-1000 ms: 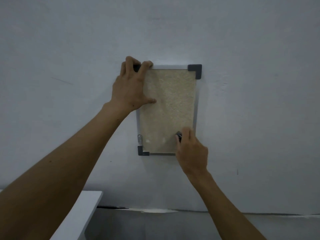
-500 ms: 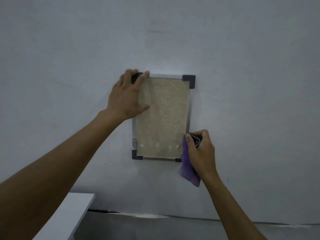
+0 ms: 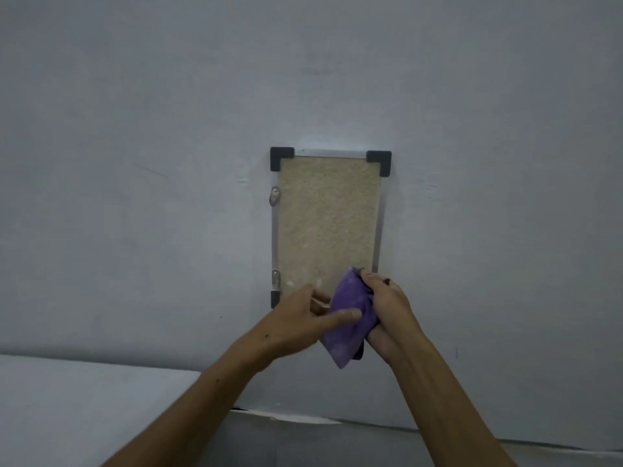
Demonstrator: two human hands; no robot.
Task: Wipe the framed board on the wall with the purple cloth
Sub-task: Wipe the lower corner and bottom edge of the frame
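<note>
The framed board (image 3: 327, 217) hangs on the grey wall: a beige cork panel in a thin metal frame with dark corner caps. A bunched purple cloth (image 3: 349, 320) is held in front of the board's lower right corner, hiding that corner. My right hand (image 3: 387, 308) grips the cloth from the right side. My left hand (image 3: 303, 320) pinches the cloth's left edge, thumb laid across its front.
A white surface (image 3: 84, 409) reaches in from the lower left below the board. A dark seam (image 3: 337, 421) runs along the bottom of the wall. Two small metal brackets (image 3: 275, 197) sit on the frame's left edge.
My left hand has left the board's top left corner and come down to the cloth. The cloth is now bunched between both hands. The view has shifted upward.
</note>
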